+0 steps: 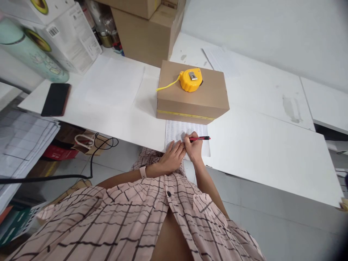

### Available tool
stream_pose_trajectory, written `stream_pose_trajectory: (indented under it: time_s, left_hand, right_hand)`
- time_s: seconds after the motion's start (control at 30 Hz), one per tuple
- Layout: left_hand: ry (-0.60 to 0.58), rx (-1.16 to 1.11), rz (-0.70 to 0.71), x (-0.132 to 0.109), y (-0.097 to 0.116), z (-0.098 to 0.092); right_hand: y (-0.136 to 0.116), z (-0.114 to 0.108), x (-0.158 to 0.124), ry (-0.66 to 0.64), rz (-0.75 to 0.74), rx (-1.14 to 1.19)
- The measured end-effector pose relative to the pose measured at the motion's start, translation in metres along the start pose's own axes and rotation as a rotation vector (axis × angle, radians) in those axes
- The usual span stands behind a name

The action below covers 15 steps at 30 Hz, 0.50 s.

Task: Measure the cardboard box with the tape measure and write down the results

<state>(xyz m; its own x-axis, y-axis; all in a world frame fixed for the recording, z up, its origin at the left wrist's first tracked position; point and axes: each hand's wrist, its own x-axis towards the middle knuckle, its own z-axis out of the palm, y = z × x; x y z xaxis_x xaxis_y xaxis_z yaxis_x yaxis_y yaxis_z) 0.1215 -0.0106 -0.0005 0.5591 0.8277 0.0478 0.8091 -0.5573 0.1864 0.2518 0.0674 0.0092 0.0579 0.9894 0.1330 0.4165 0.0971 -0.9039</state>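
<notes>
My right hand (193, 148) grips a red and black pen (200, 138), its tip hidden behind my fingers, over a printed sheet (176, 130) at the table's front edge. Flat on the lower part of that sheet lies my left hand (172, 158), fingers stretched out and close to the right hand. Just beyond both hands a closed brown cardboard box (191, 105) covers the far end of the sheet. On top of the box rests a yellow tape measure (190, 80) with a yellow wrist strap.
Left on the white table (261, 145) are a dark phone (56, 99), white paper (111, 79), a mint-green bottle (35, 54) and a white carton (72, 40). Larger cardboard boxes (144, 36) stand behind. A black cable (65, 177) hangs at lower left.
</notes>
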Motion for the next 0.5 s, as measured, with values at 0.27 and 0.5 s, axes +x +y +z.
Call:
stream_pose_trajectory:
  time_s: [0.27,0.5]
  left_hand:
    - [-0.021,0.033,-0.009,0.0004,0.0013,-0.0041]
    - [-0.027,0.015,-0.017,0.0007,0.0018,-0.0060]
  right_hand:
    - [-0.0076,-0.0019,-0.0015,0.031,0.043,0.029]
    - [-0.0075,-0.0019,-0.0002,0.036,0.026,0.016]
